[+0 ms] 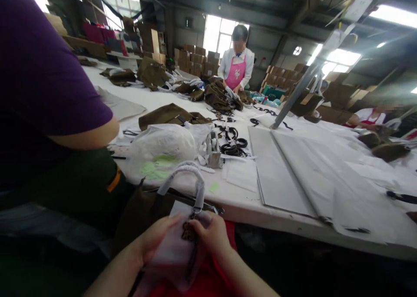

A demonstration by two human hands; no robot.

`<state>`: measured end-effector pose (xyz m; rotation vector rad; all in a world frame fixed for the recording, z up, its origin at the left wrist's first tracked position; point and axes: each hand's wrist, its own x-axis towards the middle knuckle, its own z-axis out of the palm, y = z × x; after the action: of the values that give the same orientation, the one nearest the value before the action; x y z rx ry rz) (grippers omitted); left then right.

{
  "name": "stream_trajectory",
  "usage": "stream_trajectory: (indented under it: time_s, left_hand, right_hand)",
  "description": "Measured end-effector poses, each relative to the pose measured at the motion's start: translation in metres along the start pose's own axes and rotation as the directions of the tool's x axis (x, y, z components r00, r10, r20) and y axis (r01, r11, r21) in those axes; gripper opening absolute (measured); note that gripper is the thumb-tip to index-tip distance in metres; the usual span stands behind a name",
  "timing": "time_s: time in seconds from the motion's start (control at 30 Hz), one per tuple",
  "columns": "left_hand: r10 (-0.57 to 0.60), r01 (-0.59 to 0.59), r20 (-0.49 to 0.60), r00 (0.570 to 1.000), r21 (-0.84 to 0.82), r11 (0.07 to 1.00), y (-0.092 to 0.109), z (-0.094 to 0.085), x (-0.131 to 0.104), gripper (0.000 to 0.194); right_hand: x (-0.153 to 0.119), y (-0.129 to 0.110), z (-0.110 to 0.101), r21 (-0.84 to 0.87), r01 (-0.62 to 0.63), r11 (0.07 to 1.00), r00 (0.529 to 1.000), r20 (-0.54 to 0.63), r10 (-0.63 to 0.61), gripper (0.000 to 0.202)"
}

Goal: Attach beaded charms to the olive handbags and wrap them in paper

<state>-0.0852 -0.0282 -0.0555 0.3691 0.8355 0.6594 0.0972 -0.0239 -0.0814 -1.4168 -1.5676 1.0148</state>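
Observation:
A dark olive handbag (133,216) leans against the table's front edge, its handle (187,166) wrapped in whitish film. My left hand (158,236) is closed on a translucent white sheet (169,247) in front of the bag. Close beside it on the right, my right hand (213,231) pinches at a dark brown charm (188,231) hanging below the handle's base. The charm lies over the sheet, and a dark strap hangs under it. My fingertips nearly meet around the charm.
On the white table (241,205) are a clear plastic bag (163,145), a tape dispenser (214,151), black straps (233,145), large white sheets (286,175) and olive bags (166,114). A purple-sleeved person (55,71) is close at left; a pink-aproned person (236,66) stands across. A metal pole (296,97) rises at right.

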Motion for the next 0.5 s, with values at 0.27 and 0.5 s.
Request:
stream_trajectory:
  time_s: [0.27,0.5]
  left_hand:
    - [-0.078,0.061,-0.069,0.995,-0.223,0.973,-0.005,0.006,0.008,0.029]
    - [0.066,-0.089,-0.195,0.979,-0.114,0.989,-0.014,0.013,0.008,0.022]
  right_hand:
    - [-0.008,0.003,-0.025,-0.514,0.283,0.809,0.892,-0.169,-0.419,0.045]
    - [-0.018,0.003,-0.012,-0.419,0.286,0.862,0.957,0.088,-0.275,0.042]
